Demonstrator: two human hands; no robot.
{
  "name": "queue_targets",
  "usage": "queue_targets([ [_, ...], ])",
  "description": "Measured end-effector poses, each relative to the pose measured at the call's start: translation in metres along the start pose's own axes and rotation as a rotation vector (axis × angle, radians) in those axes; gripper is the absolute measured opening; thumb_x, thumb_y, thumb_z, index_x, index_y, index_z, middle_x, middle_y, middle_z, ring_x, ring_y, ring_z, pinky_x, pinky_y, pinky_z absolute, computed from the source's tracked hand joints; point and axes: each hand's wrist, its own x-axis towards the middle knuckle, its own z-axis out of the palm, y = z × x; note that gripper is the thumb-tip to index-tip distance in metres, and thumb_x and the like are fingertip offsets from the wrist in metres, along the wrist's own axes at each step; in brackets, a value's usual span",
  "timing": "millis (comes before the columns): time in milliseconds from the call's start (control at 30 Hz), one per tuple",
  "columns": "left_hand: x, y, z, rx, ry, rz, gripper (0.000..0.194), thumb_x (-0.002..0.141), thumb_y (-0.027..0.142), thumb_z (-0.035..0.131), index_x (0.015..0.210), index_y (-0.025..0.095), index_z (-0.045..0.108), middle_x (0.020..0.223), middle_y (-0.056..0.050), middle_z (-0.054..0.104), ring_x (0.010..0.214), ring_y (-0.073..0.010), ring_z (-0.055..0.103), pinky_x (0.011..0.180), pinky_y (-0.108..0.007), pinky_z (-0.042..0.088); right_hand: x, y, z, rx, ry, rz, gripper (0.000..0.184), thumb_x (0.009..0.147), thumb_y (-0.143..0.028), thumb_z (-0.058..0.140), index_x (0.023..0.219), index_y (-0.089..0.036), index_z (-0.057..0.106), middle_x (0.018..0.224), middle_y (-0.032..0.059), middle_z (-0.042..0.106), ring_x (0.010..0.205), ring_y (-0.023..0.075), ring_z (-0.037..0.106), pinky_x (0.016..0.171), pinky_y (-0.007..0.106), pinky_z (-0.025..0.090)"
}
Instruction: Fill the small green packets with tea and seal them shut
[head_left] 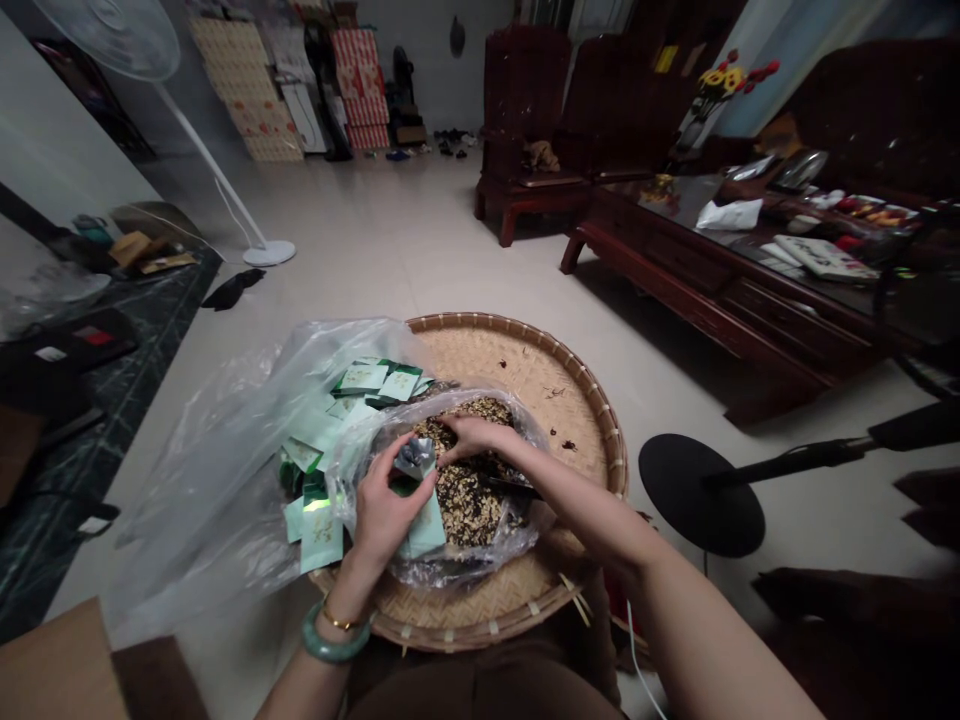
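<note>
Holding sachet [415, 456] in L hand [386, 503], R hand [478, 437] nr.

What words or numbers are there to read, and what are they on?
None I can read.
Green packets: gold marks, too small and blurred.
Flat white thing at the right: dark marks, too blurred.
Red-and-white boxes at the back: too blurred to tell letters from pattern.

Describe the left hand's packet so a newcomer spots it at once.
Find the round woven tray, then the clear plastic bag of dark-and-pale loose mix on it. At the bag's left side, the left hand holds the packet. Unlike the green packets heaped further left, it shows a crinkled silvery top.
</note>
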Motion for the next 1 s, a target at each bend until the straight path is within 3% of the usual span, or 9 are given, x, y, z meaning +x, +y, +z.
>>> queue_targets([
  [167,-0.002,-0.002,0.0,-0.007,-0.004,-0.015,0.051,0.074,0.034,0.069,0.121,0.018,0.056,0.117,-0.011,0.066,0.104,-0.0249,0.064,0.094,-0.04,0.05,-0.001,0.002,0.003,0.21,-0.063,0.116,0.047,0.048,-0.014,0.084,0.092,-0.017,0.069,0.1,0.0054,0.07,0.093,0.0236,0.062,0.088,0.035,0.046],
  [300,-0.004,0.001,0.0,-0.011,-0.02,-0.019,0.051,0.074,0.034,0.068,0.121,0.018,0.055,0.12,-0.011,0.065,0.107,-0.0249,0.063,0.096,-0.041,0.049,-0.01,-0.001,-0.002,0.355,0.008,0.211,0.036,0.058,-0.019,0.08,0.092,-0.016,0.066,0.1,0.0055,0.069,0.097,0.0236,0.061,0.092,0.038,0.044],
  [400,-0.005,0.004,0.001,-0.023,-0.039,-0.006,0.049,0.075,0.033,0.067,0.12,0.019,0.056,0.119,-0.011,0.065,0.109,-0.0246,0.062,0.098,-0.042,0.048,-0.025,-0.005,-0.003,0.748,0.07,0.371,0.03,0.074,-0.027,0.069,0.101,-0.018,0.061,0.101,0.0043,0.069,0.093,0.0187,0.063,0.088,0.034,0.047],
  [500,-0.006,0.005,0.004,-0.028,-0.049,0.006,0.047,0.075,0.031,0.067,0.119,0.019,0.056,0.117,-0.011,0.065,0.107,-0.0243,0.062,0.096,-0.042,0.048,-0.04,-0.011,0.0,1.222,0.1,0.533,0.023,0.083,-0.04,0.058,0.092,-0.019,0.059,0.085,0.0028,0.07,0.08,0.018,0.066,0.078,0.034,0.052],
  [600,-0.008,0.006,0.006,-0.009,-0.049,0.018,0.047,0.074,0.03,0.068,0.119,0.019,0.056,0.116,-0.011,0.065,0.105,-0.0245,0.063,0.093,-0.043,0.05,-0.049,-0.016,0.004,1.375,0.112,0.575,0.033,0.088,-0.05,0.043,0.084,-0.019,0.056,0.073,0.0043,0.068,0.074,0.0213,0.067,0.071,0.038,0.054],
  [700,-0.009,0.005,0.008,0.016,-0.054,0.047,0.048,0.075,0.03,0.068,0.12,0.021,0.055,0.116,-0.01,0.065,0.103,-0.0241,0.063,0.092,-0.042,0.05,-0.053,-0.022,0.008,1.659,0.184,0.636,0.032,0.089,-0.044,0.04,0.084,-0.018,0.057,0.067,0.0049,0.068,0.071,0.0228,0.068,0.069,0.041,0.055],
  [833,-0.01,0.004,0.009,0.059,-0.043,0.098,0.048,0.075,0.028,0.068,0.121,0.021,0.054,0.115,-0.009,0.065,0.102,-0.0241,0.063,0.09,-0.041,0.051,-0.055,-0.032,0.003,1.862,0.34,0.586,0.03,0.088,-0.039,0.04,0.082,-0.018,0.061,0.068,0.0056,0.069,0.073,0.0228,0.068,0.07,0.04,0.056],
  [1000,-0.008,0.007,0.017,0.139,-0.011,0.197,0.047,0.075,0.026,0.068,0.12,0.018,0.055,0.11,-0.01,0.067,0.1,-0.0257,0.062,0.089,-0.044,0.05,-0.06,-0.056,-0.021,1.776,0.503,0.414,0.032,0.089,-0.039,0.04,0.077,-0.019,0.062,0.071,0.0051,0.069,0.076,0.0223,0.067,0.073,0.038,0.055],
])
